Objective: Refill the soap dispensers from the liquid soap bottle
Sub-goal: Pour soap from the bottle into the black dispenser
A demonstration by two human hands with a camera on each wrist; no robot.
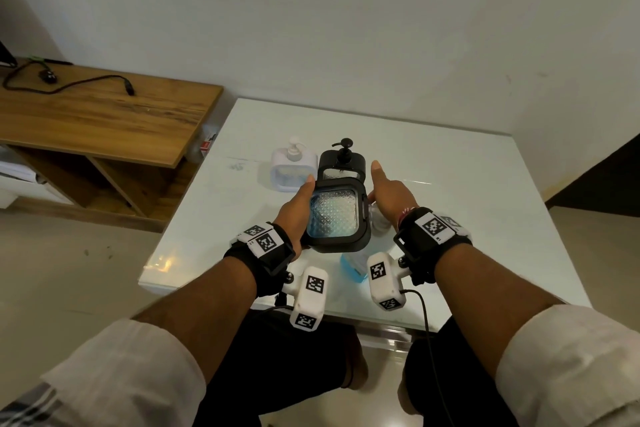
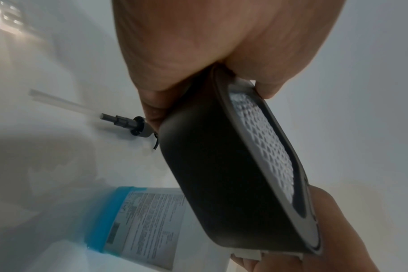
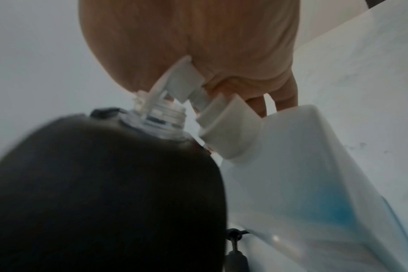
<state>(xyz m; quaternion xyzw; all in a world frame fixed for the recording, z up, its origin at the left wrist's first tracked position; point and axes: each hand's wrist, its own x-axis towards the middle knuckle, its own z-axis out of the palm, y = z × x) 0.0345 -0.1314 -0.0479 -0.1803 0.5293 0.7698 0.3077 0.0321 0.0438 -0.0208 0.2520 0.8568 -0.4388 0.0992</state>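
A plain home room: glossy white glass-topped desk (image 1: pixel 450 191) under the hands, low wooden shelf unit (image 1: pixel 104 121) to their left, beige tiled floor (image 1: pixel 69 270).

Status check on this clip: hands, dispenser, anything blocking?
Left hand grips black dispenser, lifted and tilted, pump off. Right hand at soap bottle cap. Removed pump lies on table. Nothing blocking.
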